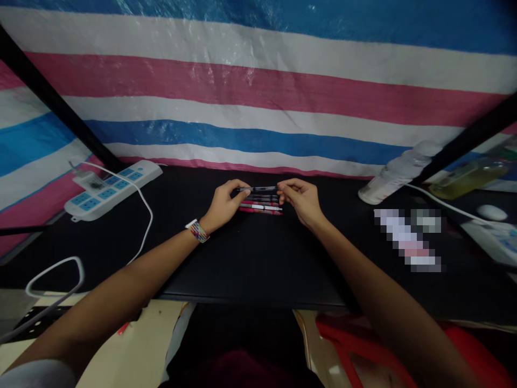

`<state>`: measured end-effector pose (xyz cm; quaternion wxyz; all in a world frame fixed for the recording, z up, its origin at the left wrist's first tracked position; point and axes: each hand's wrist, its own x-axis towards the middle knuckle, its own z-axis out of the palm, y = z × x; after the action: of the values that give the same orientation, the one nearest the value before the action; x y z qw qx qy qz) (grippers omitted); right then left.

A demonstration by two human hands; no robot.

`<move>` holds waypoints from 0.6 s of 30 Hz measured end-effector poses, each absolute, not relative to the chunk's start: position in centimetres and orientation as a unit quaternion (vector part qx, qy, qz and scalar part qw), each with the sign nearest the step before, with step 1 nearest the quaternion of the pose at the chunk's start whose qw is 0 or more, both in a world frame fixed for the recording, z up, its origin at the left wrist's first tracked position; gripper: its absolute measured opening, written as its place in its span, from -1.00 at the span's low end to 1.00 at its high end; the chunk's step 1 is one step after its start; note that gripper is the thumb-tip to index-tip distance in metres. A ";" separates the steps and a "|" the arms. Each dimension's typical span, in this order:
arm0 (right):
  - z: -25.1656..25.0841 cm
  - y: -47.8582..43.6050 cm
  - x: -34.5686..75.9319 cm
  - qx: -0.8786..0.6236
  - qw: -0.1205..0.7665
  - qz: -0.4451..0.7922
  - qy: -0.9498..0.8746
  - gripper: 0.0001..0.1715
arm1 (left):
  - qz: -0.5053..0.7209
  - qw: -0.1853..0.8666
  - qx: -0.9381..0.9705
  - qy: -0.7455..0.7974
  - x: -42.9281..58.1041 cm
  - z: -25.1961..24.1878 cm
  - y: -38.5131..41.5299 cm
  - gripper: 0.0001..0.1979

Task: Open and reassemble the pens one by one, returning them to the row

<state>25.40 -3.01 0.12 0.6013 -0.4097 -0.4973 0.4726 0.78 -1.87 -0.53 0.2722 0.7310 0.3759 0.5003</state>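
Observation:
Between my two hands a dark pen with a clear barrel (pixel 262 188) lies crosswise, pinched at its ends. My left hand (pixel 224 203) has thumb and fingers closed on its left end. At the other end, the fingertips of my right hand (pixel 301 200) grip it. Just below this pen, several more pens lie side by side on the black table (pixel 258 253): dark ones, a white-and-red pen (pixel 262 207) and a red pen (pixel 262 212) nearest me. A woven bracelet (pixel 197 230) is on my left wrist.
At the left lies a white power strip (pixel 115 188) with a plugged-in charger (pixel 91 181) and a looping white cable (pixel 150 207). On the right are a white bottle (pixel 398 172), a bottle of yellowish liquid (pixel 470 175), a white mouse-like object (pixel 491 212) and pixelated items. A striped tarp (pixel 258 86) hangs behind.

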 end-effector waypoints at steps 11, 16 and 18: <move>-0.3 -3.4 24.9 -0.408 0.600 0.483 -0.491 -0.64 | 0.492 0.316 0.716 0.381 0.7 0.0 -2.2 -0.86; -0.4 -3.4 25.0 -0.411 0.598 0.482 -0.492 -0.63 | 0.494 0.304 0.721 0.379 0.8 0.0 -2.3 -0.84; -0.4 -3.4 25.0 -0.414 0.595 0.481 -0.494 -0.65 | 0.495 0.295 0.725 0.376 0.8 -0.1 -2.3 -0.85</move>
<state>25.00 -3.36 -0.44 0.5946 -0.4139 -0.4935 0.4813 0.83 -2.30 -0.14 0.2950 0.7252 0.3764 0.4954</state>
